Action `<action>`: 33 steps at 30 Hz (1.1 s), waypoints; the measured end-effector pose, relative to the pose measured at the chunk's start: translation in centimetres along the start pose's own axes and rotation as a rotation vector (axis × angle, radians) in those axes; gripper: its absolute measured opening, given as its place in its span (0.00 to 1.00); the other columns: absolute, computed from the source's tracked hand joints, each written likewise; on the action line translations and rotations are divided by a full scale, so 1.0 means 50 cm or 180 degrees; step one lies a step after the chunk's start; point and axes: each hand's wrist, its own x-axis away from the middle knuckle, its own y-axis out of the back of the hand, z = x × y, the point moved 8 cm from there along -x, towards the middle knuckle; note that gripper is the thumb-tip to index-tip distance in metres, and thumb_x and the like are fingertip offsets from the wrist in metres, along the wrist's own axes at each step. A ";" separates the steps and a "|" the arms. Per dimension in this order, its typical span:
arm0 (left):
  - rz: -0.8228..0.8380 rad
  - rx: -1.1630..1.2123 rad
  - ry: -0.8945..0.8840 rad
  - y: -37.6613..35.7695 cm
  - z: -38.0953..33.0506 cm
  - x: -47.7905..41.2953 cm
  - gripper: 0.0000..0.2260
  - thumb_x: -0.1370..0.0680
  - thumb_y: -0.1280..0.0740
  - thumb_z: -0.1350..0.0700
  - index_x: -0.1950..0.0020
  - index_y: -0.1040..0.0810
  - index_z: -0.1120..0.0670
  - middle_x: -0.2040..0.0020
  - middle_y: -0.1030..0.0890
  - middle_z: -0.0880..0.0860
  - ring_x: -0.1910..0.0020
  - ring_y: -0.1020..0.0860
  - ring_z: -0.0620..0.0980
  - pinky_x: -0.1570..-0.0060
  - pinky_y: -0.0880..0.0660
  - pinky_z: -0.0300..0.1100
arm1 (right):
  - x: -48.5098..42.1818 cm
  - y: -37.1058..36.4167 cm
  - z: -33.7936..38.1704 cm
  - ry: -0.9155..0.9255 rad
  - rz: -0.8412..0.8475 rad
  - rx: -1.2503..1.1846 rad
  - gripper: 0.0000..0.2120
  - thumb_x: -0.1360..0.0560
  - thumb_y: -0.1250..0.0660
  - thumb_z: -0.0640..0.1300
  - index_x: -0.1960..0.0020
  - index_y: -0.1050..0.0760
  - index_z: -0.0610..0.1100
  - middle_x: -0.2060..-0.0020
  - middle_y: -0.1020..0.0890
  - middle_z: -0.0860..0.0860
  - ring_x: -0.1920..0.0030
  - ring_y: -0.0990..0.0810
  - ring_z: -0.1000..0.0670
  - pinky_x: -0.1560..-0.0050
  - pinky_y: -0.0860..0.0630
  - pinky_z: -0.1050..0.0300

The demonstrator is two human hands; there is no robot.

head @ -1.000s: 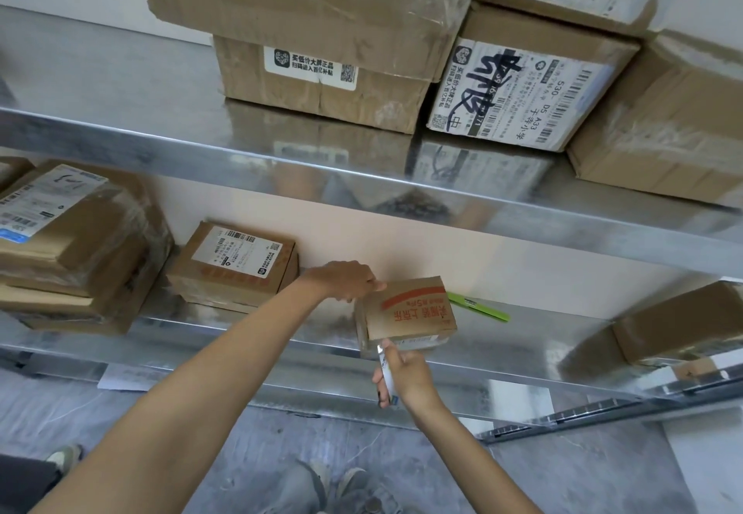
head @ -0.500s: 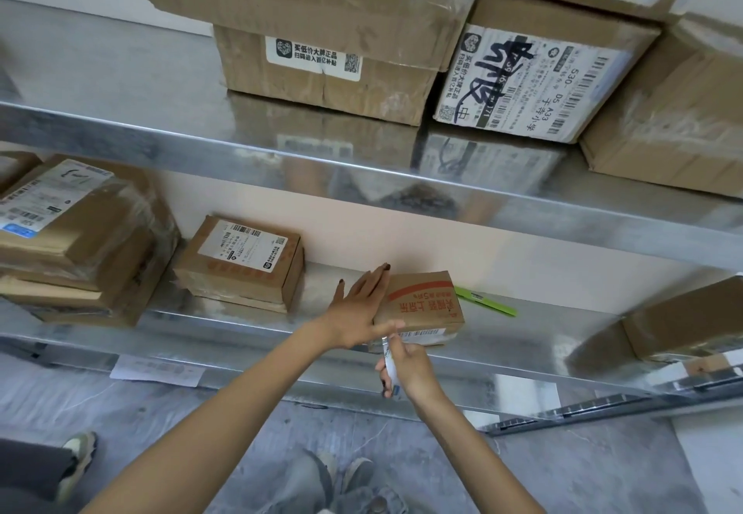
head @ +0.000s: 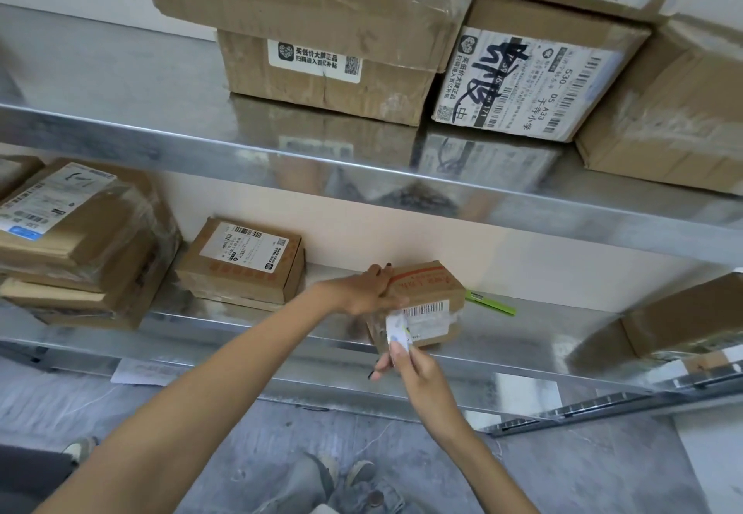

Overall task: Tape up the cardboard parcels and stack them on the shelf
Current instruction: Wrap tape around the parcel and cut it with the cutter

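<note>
A small cardboard parcel (head: 426,292) with red print on top and a barcode label on its front stands on the lower metal shelf (head: 522,336). My left hand (head: 368,292) lies against the parcel's left side with straight fingers. My right hand (head: 406,360) is just in front of the parcel and pinches a small white object (head: 396,326), held against the parcel's front face.
A labelled flat box (head: 241,260) and a taped stack of boxes (head: 76,240) sit to the left on the same shelf. A green pen-like tool (head: 490,302) lies behind the parcel. Another box (head: 683,316) is at right. Large boxes (head: 329,67) fill the upper shelf.
The parcel has been set down and pushed further onto the shelf. My left hand went from gripping its top corner to lying flat on its side. My right hand rose to its front face.
</note>
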 end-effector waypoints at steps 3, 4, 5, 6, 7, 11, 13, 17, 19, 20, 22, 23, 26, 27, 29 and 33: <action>0.0034 0.0281 0.0030 0.009 0.014 -0.011 0.32 0.23 0.50 0.30 0.24 0.43 0.45 0.33 0.31 0.55 0.33 0.31 0.55 0.34 0.33 0.52 | -0.016 0.011 0.042 0.0031 -0.0084 -0.0475 0.22 0.17 0.49 0.45 0.63 0.24 0.39 0.76 0.23 0.46 0.70 0.22 0.51 0.56 0.26 0.66; -0.0021 0.0351 0.0077 0.011 0.017 -0.013 0.32 0.23 0.51 0.31 0.25 0.40 0.47 0.35 0.29 0.55 0.35 0.29 0.56 0.35 0.32 0.53 | -0.020 0.014 0.044 -0.0088 -0.0143 -0.0618 0.23 0.17 0.49 0.45 0.65 0.25 0.38 0.78 0.25 0.46 0.74 0.24 0.51 0.62 0.26 0.66; -0.0073 0.0404 0.0104 0.012 0.020 -0.015 0.30 0.22 0.51 0.32 0.27 0.37 0.49 0.37 0.27 0.54 0.38 0.27 0.56 0.37 0.31 0.53 | -0.021 0.016 0.041 -0.0212 -0.0184 -0.0670 0.24 0.17 0.49 0.46 0.67 0.26 0.38 0.80 0.26 0.46 0.77 0.27 0.52 0.67 0.27 0.66; -0.0106 0.0446 0.0114 0.014 0.020 -0.017 0.29 0.21 0.51 0.34 0.29 0.35 0.51 0.40 0.26 0.54 0.41 0.26 0.55 0.39 0.30 0.53 | -0.020 0.015 0.035 -0.0324 -0.0194 -0.0649 0.25 0.17 0.48 0.47 0.68 0.27 0.39 0.80 0.27 0.47 0.79 0.28 0.53 0.71 0.29 0.66; -0.0122 0.0474 0.0110 0.016 0.019 -0.018 0.27 0.20 0.50 0.35 0.30 0.33 0.52 0.41 0.26 0.54 0.42 0.25 0.54 0.40 0.29 0.53 | -0.017 0.012 0.023 -0.0425 -0.0184 -0.0627 0.26 0.17 0.48 0.47 0.70 0.27 0.39 0.81 0.28 0.47 0.80 0.30 0.53 0.73 0.30 0.66; -0.0103 0.0414 0.0081 0.022 0.018 -0.016 0.26 0.19 0.50 0.36 0.31 0.32 0.52 0.42 0.23 0.52 0.45 0.24 0.52 0.42 0.28 0.53 | -0.006 0.002 -0.017 -0.0735 -0.0194 -0.0447 0.28 0.18 0.48 0.50 0.72 0.28 0.40 0.82 0.29 0.47 0.81 0.31 0.52 0.74 0.32 0.64; -0.0094 0.0396 0.0080 0.023 0.022 -0.018 0.25 0.19 0.51 0.36 0.34 0.30 0.52 0.43 0.22 0.51 0.46 0.23 0.52 0.43 0.27 0.53 | -0.015 0.003 -0.017 -0.0764 -0.0203 -0.0356 0.29 0.17 0.49 0.50 0.72 0.28 0.39 0.82 0.29 0.47 0.81 0.31 0.51 0.74 0.31 0.62; -0.0075 0.0372 0.0174 0.030 0.037 -0.028 0.27 0.21 0.52 0.32 0.37 0.28 0.49 0.44 0.21 0.49 0.47 0.22 0.50 0.42 0.28 0.54 | -0.027 0.002 -0.027 -0.0948 -0.0127 -0.0251 0.30 0.17 0.49 0.50 0.73 0.28 0.38 0.83 0.28 0.46 0.82 0.30 0.49 0.75 0.31 0.63; -0.0079 0.0329 0.0196 0.032 0.045 -0.031 0.30 0.23 0.53 0.30 0.38 0.27 0.49 0.44 0.20 0.50 0.47 0.22 0.51 0.42 0.28 0.54 | -0.019 -0.007 -0.055 -0.1216 -0.0055 -0.0310 0.31 0.18 0.48 0.53 0.74 0.28 0.38 0.84 0.29 0.46 0.83 0.30 0.50 0.76 0.30 0.63; -0.0090 0.0277 0.0199 0.033 0.047 -0.033 0.30 0.23 0.54 0.30 0.38 0.27 0.49 0.44 0.20 0.50 0.47 0.22 0.51 0.43 0.28 0.54 | -0.016 -0.009 -0.068 -0.1287 -0.0062 -0.0295 0.32 0.18 0.48 0.54 0.75 0.28 0.38 0.85 0.29 0.46 0.83 0.30 0.50 0.75 0.28 0.62; -0.0131 0.0234 0.0202 0.032 0.047 -0.035 0.30 0.23 0.54 0.30 0.39 0.27 0.49 0.45 0.20 0.51 0.48 0.22 0.51 0.45 0.28 0.52 | -0.019 -0.011 -0.087 -0.1337 -0.0131 -0.0239 0.33 0.19 0.47 0.56 0.76 0.28 0.39 0.85 0.30 0.46 0.83 0.30 0.50 0.71 0.27 0.57; -0.0152 0.0233 0.0200 0.032 0.047 -0.036 0.29 0.22 0.54 0.31 0.39 0.27 0.49 0.45 0.20 0.52 0.48 0.22 0.51 0.46 0.28 0.51 | -0.022 -0.015 -0.091 -0.1354 -0.0148 -0.0242 0.33 0.19 0.47 0.57 0.76 0.28 0.39 0.85 0.30 0.46 0.84 0.30 0.50 0.71 0.27 0.57; -0.0150 0.0311 0.0216 0.031 0.052 -0.043 0.30 0.23 0.54 0.30 0.41 0.25 0.50 0.46 0.20 0.52 0.49 0.22 0.51 0.46 0.27 0.50 | -0.033 -0.024 -0.098 -0.1389 -0.0167 -0.0185 0.33 0.19 0.47 0.57 0.75 0.28 0.39 0.85 0.29 0.46 0.84 0.29 0.50 0.72 0.28 0.59; -0.0143 0.0370 0.0198 0.031 0.053 -0.045 0.31 0.24 0.54 0.29 0.41 0.25 0.49 0.46 0.19 0.51 0.48 0.22 0.51 0.44 0.27 0.51 | -0.037 -0.024 -0.101 -0.1397 -0.0188 -0.0151 0.33 0.19 0.47 0.57 0.75 0.28 0.38 0.85 0.29 0.46 0.84 0.29 0.50 0.73 0.28 0.60; -0.0068 0.0512 0.0175 0.026 0.055 -0.048 0.32 0.24 0.53 0.29 0.39 0.24 0.49 0.43 0.19 0.50 0.45 0.22 0.51 0.41 0.28 0.51 | -0.045 -0.023 -0.109 -0.1411 -0.0219 -0.0119 0.33 0.19 0.47 0.57 0.75 0.28 0.38 0.84 0.29 0.46 0.84 0.29 0.50 0.74 0.29 0.60; -0.0025 0.0930 0.0151 0.015 0.060 -0.046 0.32 0.22 0.51 0.31 0.36 0.23 0.52 0.39 0.20 0.49 0.42 0.23 0.50 0.36 0.30 0.49 | -0.060 -0.022 -0.112 -0.1429 -0.0240 -0.0062 0.33 0.20 0.47 0.58 0.75 0.28 0.38 0.83 0.28 0.46 0.84 0.29 0.50 0.77 0.30 0.63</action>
